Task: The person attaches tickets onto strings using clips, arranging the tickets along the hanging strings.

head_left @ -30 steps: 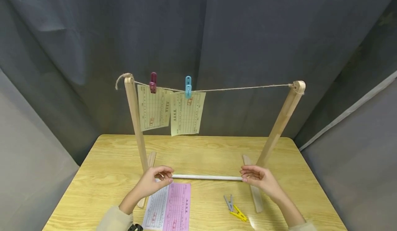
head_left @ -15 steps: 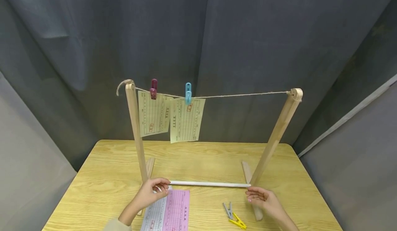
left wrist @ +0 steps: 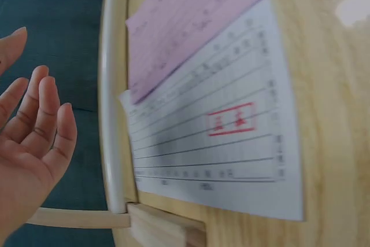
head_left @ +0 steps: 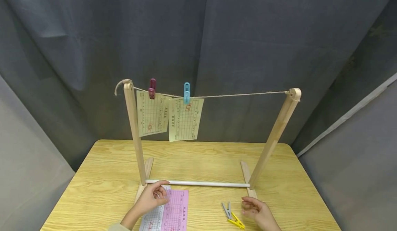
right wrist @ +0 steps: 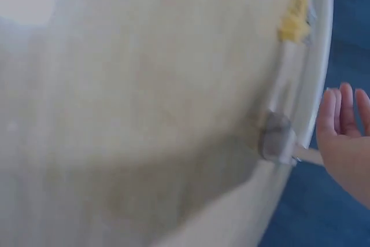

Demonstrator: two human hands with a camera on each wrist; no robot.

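Note:
My left hand [head_left: 151,199] hovers over the white form [head_left: 151,220] and the pink form [head_left: 176,210], its fingers loosely bent and holding nothing. In the left wrist view its fingers [left wrist: 43,108] are spread beside the white rod [left wrist: 110,96]. To the right, my right hand [head_left: 258,213] is near a yellow clothespin [head_left: 236,220] and a grey clothespin [head_left: 228,210], apart from both. Two pale yellow forms hang from the string [head_left: 238,95]: the left form [head_left: 152,115] at a maroon clothespin [head_left: 152,89], the right form [head_left: 185,120] at a blue clothespin [head_left: 186,93].
A left wooden post [head_left: 135,134] and a right wooden post [head_left: 274,138] carry the string. They stand on flat wooden feet on the table [head_left: 198,157], joined low down by the white rod. Grey curtains [head_left: 248,34] surround the table.
My right hand has come away from the rod's right end and moved down toward the loose clothespins. The left hand has drawn slightly down and off the rod. The head view has tilted upward.

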